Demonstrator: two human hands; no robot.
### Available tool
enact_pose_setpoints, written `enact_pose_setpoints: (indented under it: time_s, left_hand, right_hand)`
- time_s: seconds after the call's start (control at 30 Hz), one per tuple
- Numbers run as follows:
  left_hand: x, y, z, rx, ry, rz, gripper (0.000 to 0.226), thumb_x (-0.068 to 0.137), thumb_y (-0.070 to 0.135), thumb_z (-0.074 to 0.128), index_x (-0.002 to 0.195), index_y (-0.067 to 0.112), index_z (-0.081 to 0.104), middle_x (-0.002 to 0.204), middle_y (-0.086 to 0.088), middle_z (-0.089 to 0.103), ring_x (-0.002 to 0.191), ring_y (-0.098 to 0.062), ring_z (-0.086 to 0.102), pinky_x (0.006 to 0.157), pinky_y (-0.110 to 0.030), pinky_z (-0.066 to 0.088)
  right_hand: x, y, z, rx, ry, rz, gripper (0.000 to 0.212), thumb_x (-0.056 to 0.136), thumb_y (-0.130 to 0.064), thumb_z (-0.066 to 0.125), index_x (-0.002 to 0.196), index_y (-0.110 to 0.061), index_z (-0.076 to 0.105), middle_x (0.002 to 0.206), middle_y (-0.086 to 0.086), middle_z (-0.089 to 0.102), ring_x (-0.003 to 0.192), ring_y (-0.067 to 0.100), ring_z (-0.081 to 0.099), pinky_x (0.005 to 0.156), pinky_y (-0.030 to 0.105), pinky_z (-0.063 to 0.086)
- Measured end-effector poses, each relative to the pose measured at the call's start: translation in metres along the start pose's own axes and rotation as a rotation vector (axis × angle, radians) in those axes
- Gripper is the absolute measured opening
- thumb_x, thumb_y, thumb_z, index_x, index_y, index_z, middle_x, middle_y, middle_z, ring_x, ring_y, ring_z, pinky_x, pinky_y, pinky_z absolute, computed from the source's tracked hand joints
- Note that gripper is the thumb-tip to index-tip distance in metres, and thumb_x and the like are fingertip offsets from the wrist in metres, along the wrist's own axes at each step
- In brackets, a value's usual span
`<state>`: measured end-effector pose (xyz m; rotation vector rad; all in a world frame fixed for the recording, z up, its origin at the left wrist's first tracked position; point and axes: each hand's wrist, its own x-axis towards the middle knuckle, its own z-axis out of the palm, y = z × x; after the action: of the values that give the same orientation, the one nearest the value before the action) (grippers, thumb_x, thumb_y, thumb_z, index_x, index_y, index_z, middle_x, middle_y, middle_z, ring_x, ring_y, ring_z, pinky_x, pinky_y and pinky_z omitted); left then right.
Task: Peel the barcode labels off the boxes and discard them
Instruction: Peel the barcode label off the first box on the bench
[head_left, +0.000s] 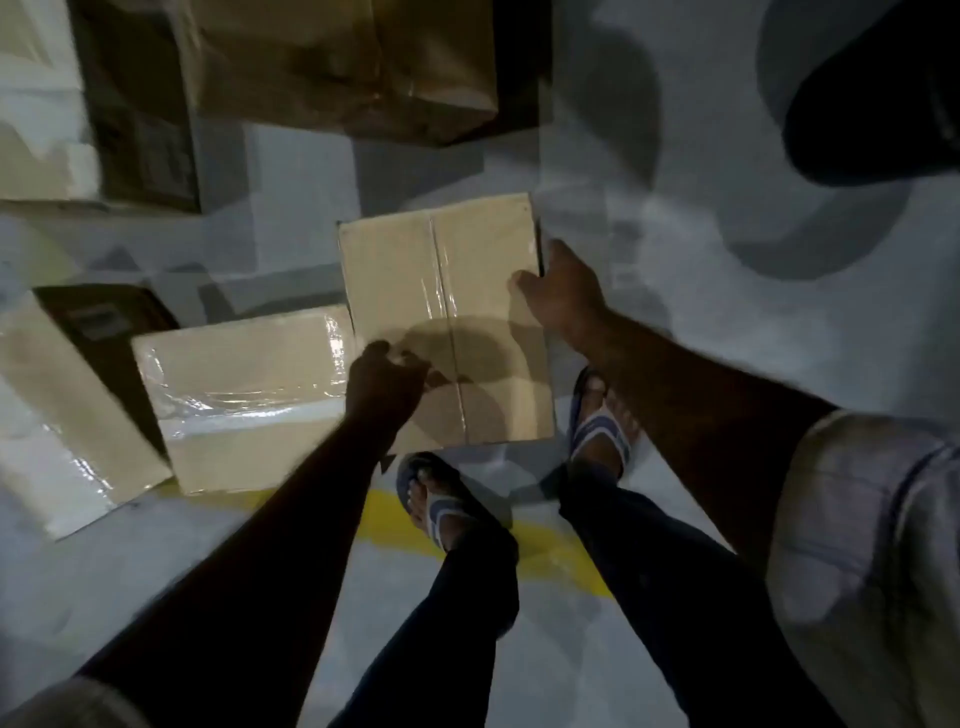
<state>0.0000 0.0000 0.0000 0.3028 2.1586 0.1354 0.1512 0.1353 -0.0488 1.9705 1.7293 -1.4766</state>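
Observation:
A tan cardboard box with a taped centre seam is held between both hands above the floor. My left hand grips its near left edge, fingers curled onto the top face. My right hand grips the right edge, thumb on top and fingers round the side. No barcode label shows on the top face. A dark box at the left carries a pale label on its side.
A taped box lies left of the held one, another pale box beyond it. Large boxes stand at the back. My sandalled feet stand by a yellow floor line. A dark round object sits top right.

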Motion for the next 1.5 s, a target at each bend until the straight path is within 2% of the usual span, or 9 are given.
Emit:
enact_pose_setpoints:
  time_s: [0.07, 0.2, 0.47, 0.63, 0.77, 0.97, 1.13, 1.3, 1.5]
  left_hand:
    - [0.017, 0.004, -0.003, 0.013, 0.114, 0.08, 0.033, 0.09, 0.019, 0.065, 0.118, 0.003, 0.061, 0.104, -0.003, 0.063, 0.086, -0.018, 0.059, 0.064, -0.021, 0.048]
    - [0.052, 0.01, -0.015, -0.017, 0.226, 0.126, 0.038, 0.08, 0.022, 0.067, 0.115, 0.006, 0.064, 0.11, -0.004, 0.065, 0.1, -0.025, 0.062, 0.089, -0.037, 0.055]
    - [0.098, 0.012, -0.038, -0.207, -0.007, 0.0, 0.072, 0.041, 0.051, 0.082, 0.104, 0.018, 0.072, 0.1, -0.005, 0.075, 0.093, -0.025, 0.073, 0.086, -0.044, 0.061]
    - [-0.006, 0.052, -0.061, -0.212, -0.058, 0.116, 0.084, 0.044, 0.058, 0.08, 0.113, 0.012, 0.067, 0.103, -0.006, 0.073, 0.087, -0.021, 0.074, 0.061, -0.026, 0.06]
    - [-0.104, 0.098, -0.104, -0.377, -0.132, 0.216, 0.068, 0.06, 0.045, 0.083, 0.117, 0.025, 0.052, 0.111, -0.009, 0.069, 0.096, -0.03, 0.072, 0.079, -0.048, 0.061]
    - [-0.286, 0.19, -0.178, -0.331, -0.31, 0.293, 0.045, 0.086, 0.055, 0.064, 0.122, 0.032, 0.049, 0.109, -0.005, 0.066, 0.099, -0.03, 0.068, 0.085, -0.048, 0.057]
    - [-0.4, 0.258, -0.217, -0.338, -0.57, 0.225, 0.083, 0.082, 0.084, 0.029, 0.117, 0.015, 0.059, 0.1, -0.024, 0.07, 0.085, -0.037, 0.071, 0.073, -0.042, 0.056]
    - [-0.504, 0.316, -0.197, -0.336, -0.695, 0.335, 0.1, 0.08, 0.086, 0.022, 0.152, 0.017, 0.031, 0.13, -0.026, 0.058, 0.083, -0.041, 0.073, 0.063, -0.039, 0.058]
    - [-0.639, 0.375, -0.132, -0.169, -0.882, 0.517, 0.069, 0.096, 0.066, 0.033, 0.099, 0.008, 0.071, 0.09, -0.017, 0.07, 0.079, -0.031, 0.067, 0.072, -0.039, 0.052]
  right_hand:
    - [0.011, 0.0, 0.01, -0.014, 0.044, 0.004, 0.036, 0.091, -0.028, 0.062, 0.121, -0.007, 0.06, 0.124, 0.015, 0.065, 0.114, 0.032, 0.061, 0.09, 0.03, 0.046]
    - [0.013, 0.004, 0.022, 0.003, 0.133, 0.036, 0.027, 0.09, -0.021, 0.063, 0.115, -0.011, 0.065, 0.119, 0.011, 0.069, 0.11, 0.03, 0.063, 0.09, 0.033, 0.05]
    - [0.008, 0.0, 0.013, -0.087, 0.173, 0.097, 0.026, 0.09, -0.016, 0.062, 0.113, -0.005, 0.067, 0.119, 0.014, 0.069, 0.113, 0.029, 0.062, 0.089, 0.028, 0.048]
    - [-0.067, -0.03, -0.04, -0.103, 0.274, 0.092, 0.034, 0.095, -0.03, 0.056, 0.12, -0.007, 0.058, 0.117, 0.016, 0.065, 0.109, 0.033, 0.061, 0.08, 0.029, 0.045]
    - [-0.155, -0.057, -0.117, 0.068, 0.415, 0.056, 0.04, 0.092, -0.041, 0.057, 0.125, -0.017, 0.056, 0.109, 0.01, 0.065, 0.099, 0.029, 0.063, 0.08, 0.035, 0.052]
    - [-0.284, -0.114, -0.276, 0.215, 0.687, 0.009, 0.05, 0.084, -0.052, 0.051, 0.118, -0.017, 0.062, 0.109, 0.008, 0.064, 0.102, 0.028, 0.059, 0.081, 0.038, 0.052]
    - [-0.388, -0.157, -0.418, 0.237, 0.832, -0.079, 0.048, 0.081, -0.053, 0.051, 0.108, -0.015, 0.066, 0.109, 0.008, 0.061, 0.101, 0.029, 0.059, 0.085, 0.042, 0.052]
    - [-0.515, -0.172, -0.507, 0.118, 1.127, -0.173, 0.04, 0.083, -0.047, 0.057, 0.116, -0.026, 0.06, 0.117, -0.004, 0.057, 0.112, 0.02, 0.053, 0.096, 0.044, 0.045]
    - [-0.645, -0.151, -0.585, -0.059, 1.538, -0.28, 0.036, 0.085, -0.043, 0.063, 0.112, -0.021, 0.065, 0.117, -0.001, 0.062, 0.115, 0.021, 0.054, 0.098, 0.045, 0.038]
